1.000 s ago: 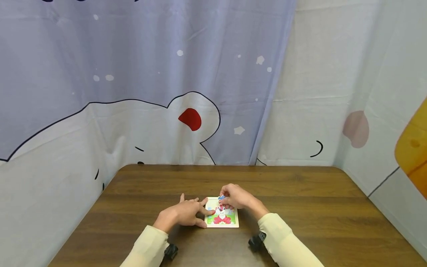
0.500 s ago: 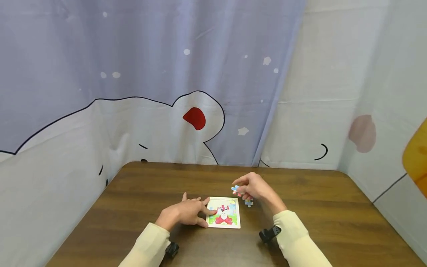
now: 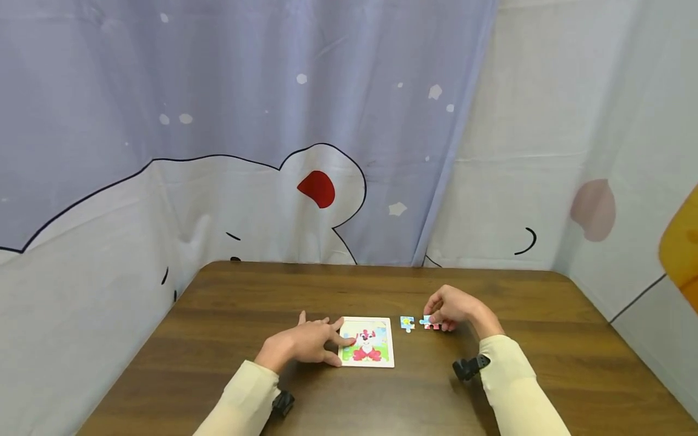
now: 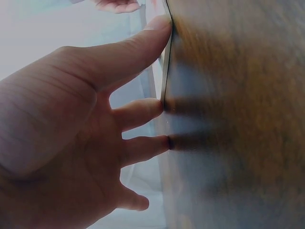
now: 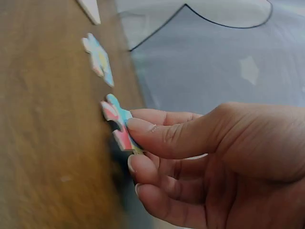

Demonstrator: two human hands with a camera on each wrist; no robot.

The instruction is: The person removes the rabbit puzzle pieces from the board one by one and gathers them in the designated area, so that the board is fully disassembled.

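Observation:
A small framed jigsaw puzzle (image 3: 366, 357) with a red and white cartoon animal lies on the table, its upper part pale and bare. My left hand (image 3: 305, 344) rests at its left side, fingers spread and straight; one finger reaches onto the picture and the thumb (image 4: 152, 33) touches the edge. To the right of the frame, my right hand (image 3: 455, 306) pinches a blue and red puzzle piece (image 5: 121, 125) between thumb and fingers, just over the table. Another puzzle piece (image 3: 407, 323), blue with yellow, lies between the frame and that hand.
The brown wooden table (image 3: 305, 290) extends around both hands. Behind it hangs a printed curtain (image 3: 262, 206). Each wrist wears a black device, such as the right one (image 3: 471, 367).
My right hand has lifted the blue and red puzzle piece off the frame and carried it right, past the loose piece. My left hand has stayed on the frame.

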